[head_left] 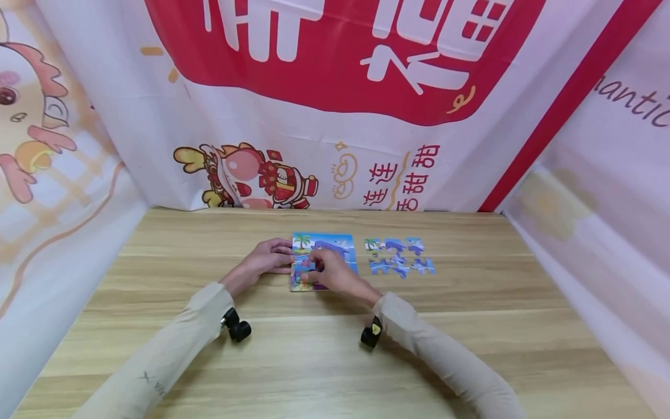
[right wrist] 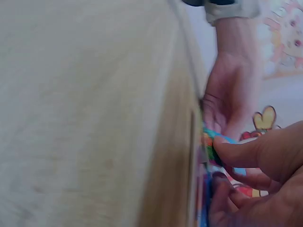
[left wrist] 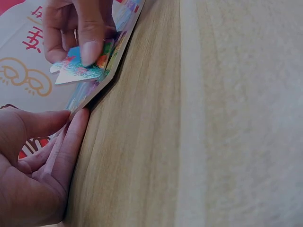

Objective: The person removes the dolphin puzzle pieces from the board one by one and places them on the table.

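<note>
A jigsaw board point(head_left: 340, 239) with a dolphin and palm tree picture lies on the wooden table. At its left edge is my left hand point(head_left: 267, 257), its thumb and forefinger pinching the board's rim in the left wrist view. Over the board's lower left part, my right hand point(head_left: 334, 271) pinches a jigsaw piece point(left wrist: 75, 67) between thumb and fingers. That piece carries blue, red and orange colours and is tilted above the board. My right hand covers much of the middle of the picture.
To the right of the board lie several loose jigsaw pieces point(head_left: 400, 266) with blue and purple parts, in two rough rows. The wooden table point(head_left: 314, 355) is bounded by printed cloth walls point(head_left: 460, 169) at the back and sides.
</note>
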